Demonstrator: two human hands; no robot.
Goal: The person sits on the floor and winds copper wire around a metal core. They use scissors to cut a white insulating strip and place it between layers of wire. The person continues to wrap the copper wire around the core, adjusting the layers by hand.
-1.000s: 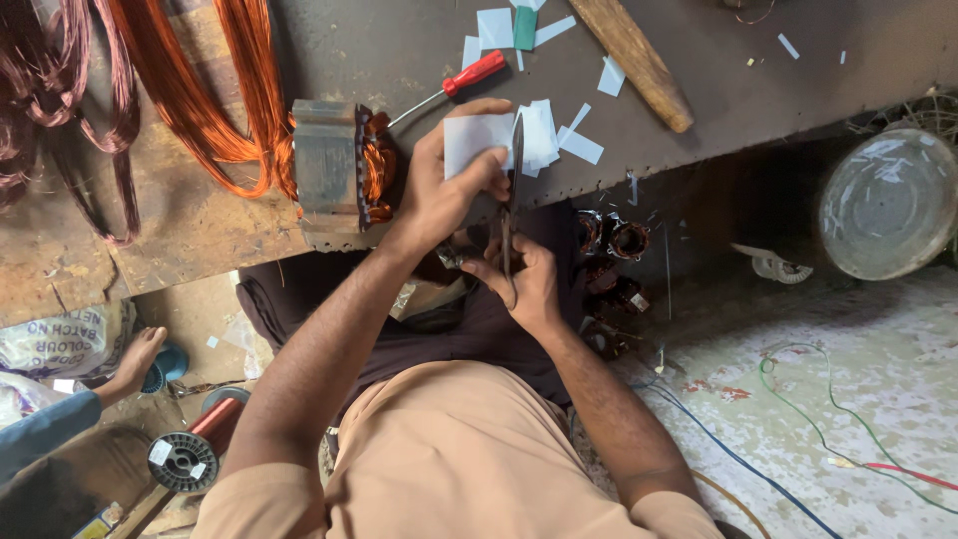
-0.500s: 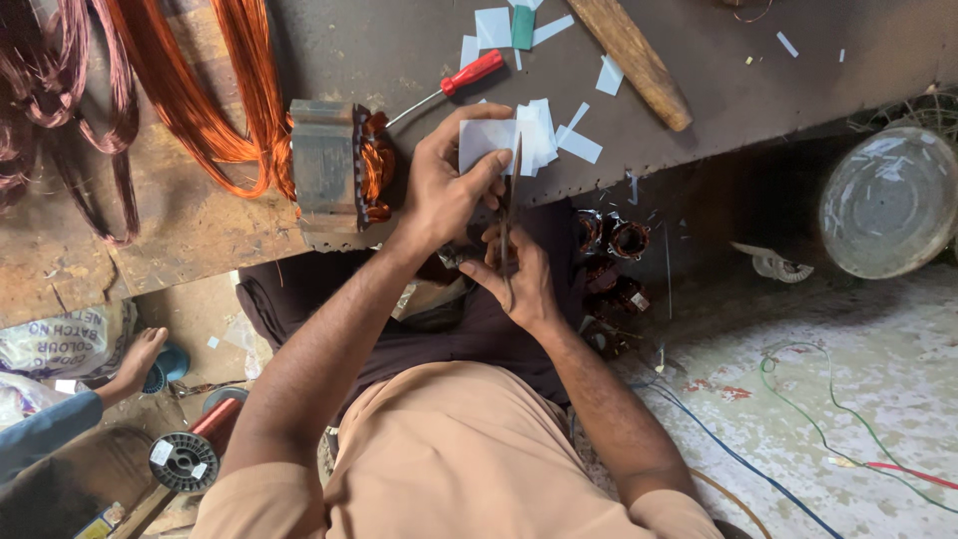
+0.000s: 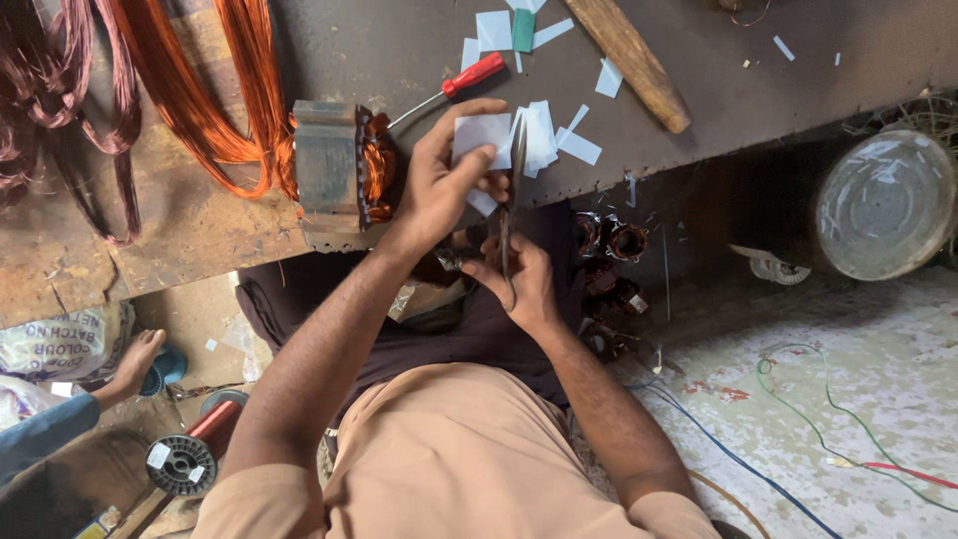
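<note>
Paper point(image 3: 482, 137), a small white sheet, is pinched between the thumb and fingers of the left hand point(image 3: 439, 185), held just over the front edge of the worktop point(image 3: 758, 110). Scissors point(image 3: 511, 205) stand upright against the sheet's right side, their blades pointing up; the right hand point(image 3: 524, 282) grips their handles below, off the worktop's edge and over the lap. Both hands are closed on what they hold.

Just right of the sheet, cut white slips point(image 3: 544, 135) lie in a loose heap near the front edge, with more scattered toward the far edge, one green piece point(image 3: 524, 30) among them. A screwdriver point(image 3: 449, 90) with a red handle lies slantwise behind the left hand. Left of that hand, a stator point(image 3: 334, 175) wound with copper wire sits at the front edge, touching the wrist or nearly so. Orange wire coils point(image 3: 200, 90) and darker ones point(image 3: 50, 90) spread over the worktop's left end. A wooden handle point(image 3: 629, 62) lies slantwise toward the far edge, right of the slips.

Below the worktop, small wound coils point(image 3: 609, 240) sit beside the right hand. A round metal lid point(image 3: 883, 205) lies on the floor to the right. At lower left, a pale printed bag point(image 3: 65, 344) lies crumpled; another person's foot point(image 3: 135, 361) rests near it, and a wire spool point(image 3: 182, 464) with a white label stands below.
</note>
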